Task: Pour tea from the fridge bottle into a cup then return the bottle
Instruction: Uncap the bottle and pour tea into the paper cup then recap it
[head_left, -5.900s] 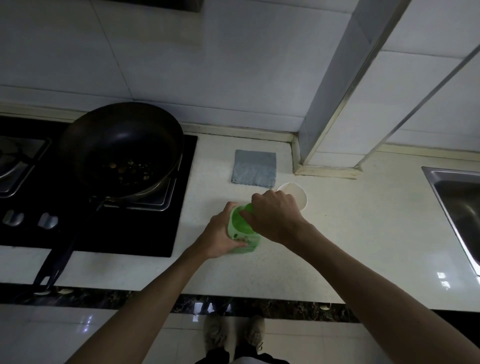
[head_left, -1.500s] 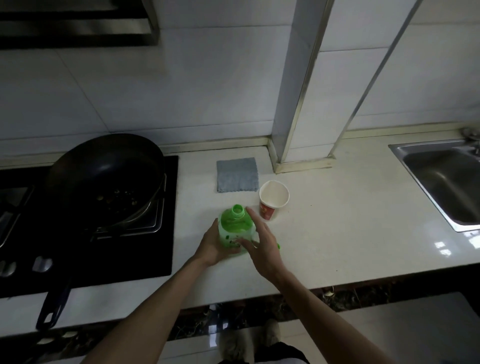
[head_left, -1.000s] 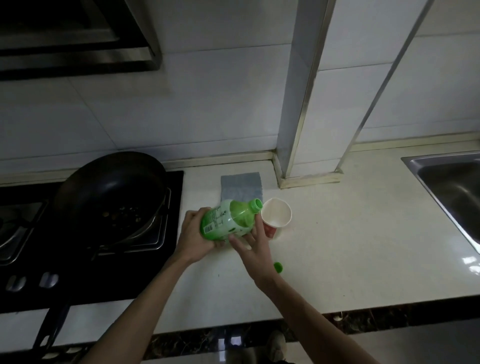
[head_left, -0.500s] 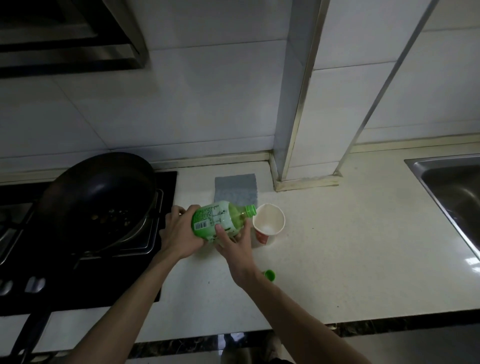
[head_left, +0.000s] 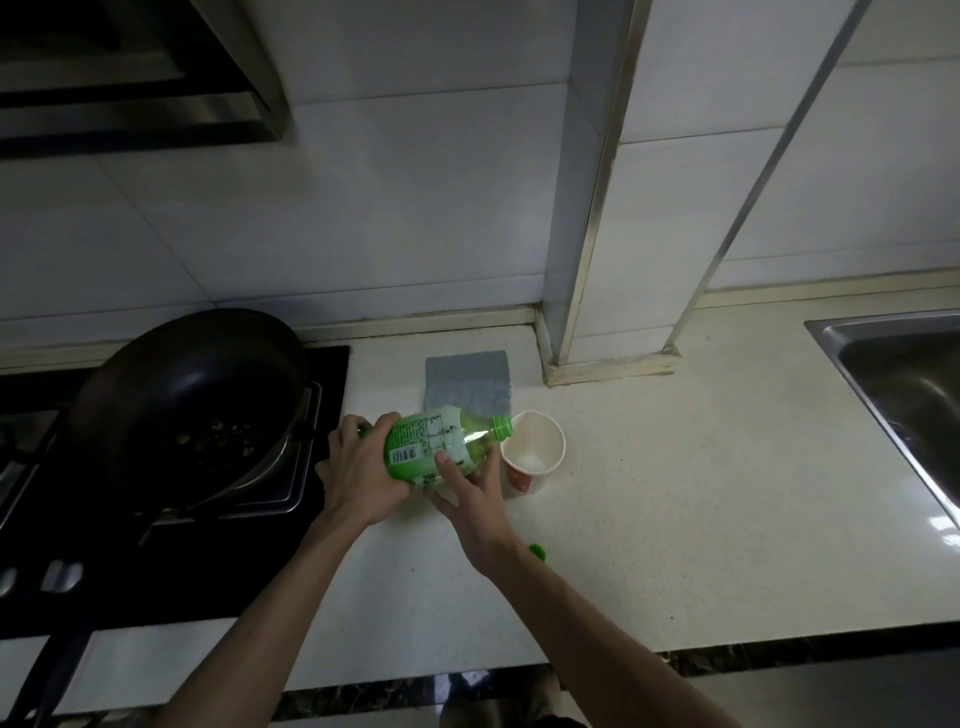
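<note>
Head view: green bottle (head_left: 441, 441) lies tilted, uncapped, at cup (head_left: 535, 449).

Counter (head_left: 675, 493): cup (head_left: 543, 434), cloth (head_left: 467, 384), cap (head_left: 537, 552).

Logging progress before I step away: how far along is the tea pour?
Done: the cap is off, lying on the counter. In hand: left hand and right hand hold the bottle tipped, mouth at the rim of the cup; I cannot see tea in it. Left: pouring, recapping, returning the bottle.
</note>
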